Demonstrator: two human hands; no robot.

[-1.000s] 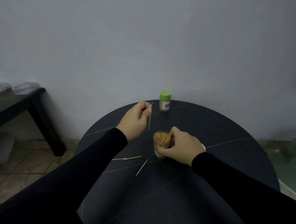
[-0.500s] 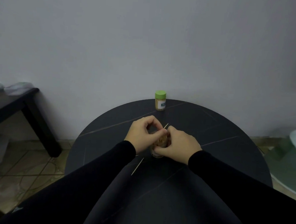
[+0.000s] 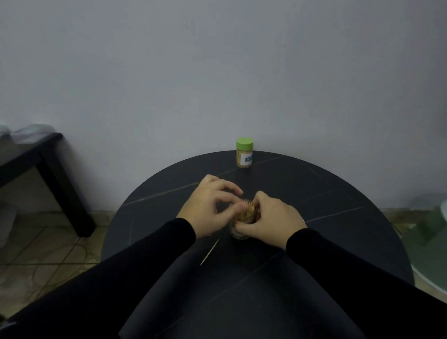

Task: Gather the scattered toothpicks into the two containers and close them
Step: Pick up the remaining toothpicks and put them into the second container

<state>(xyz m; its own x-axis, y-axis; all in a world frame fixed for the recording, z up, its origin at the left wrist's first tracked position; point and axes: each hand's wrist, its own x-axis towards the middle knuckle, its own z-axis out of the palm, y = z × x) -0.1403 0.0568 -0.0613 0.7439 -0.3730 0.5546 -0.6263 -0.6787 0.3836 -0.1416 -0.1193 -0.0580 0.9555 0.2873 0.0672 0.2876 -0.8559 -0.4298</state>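
Our right hand [image 3: 269, 218] curls round the open container [image 3: 240, 231] to steady it; our left hand [image 3: 210, 207] pinches toothpicks at its mouth, seating them. One loose toothpick [image 3: 209, 252] lies beside it; the capped container [image 3: 244, 152] stands behind.

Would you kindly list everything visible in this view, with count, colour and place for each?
Round table: one, black, centre.
Closed container: one, green lid, toothpicks inside, far edge of the table.
Open container: one, clear, full of toothpicks, mid-table between the hands.
Loose toothpick: one in view, pale, on the table near the left sleeve.
Side table: one, black, left by the wall.
Wall: grey, behind.
Floor: tiled, lower left.
Left hand: fingertips at the open container's mouth.
Right hand: grips the open container.
Sleeves: two, black.
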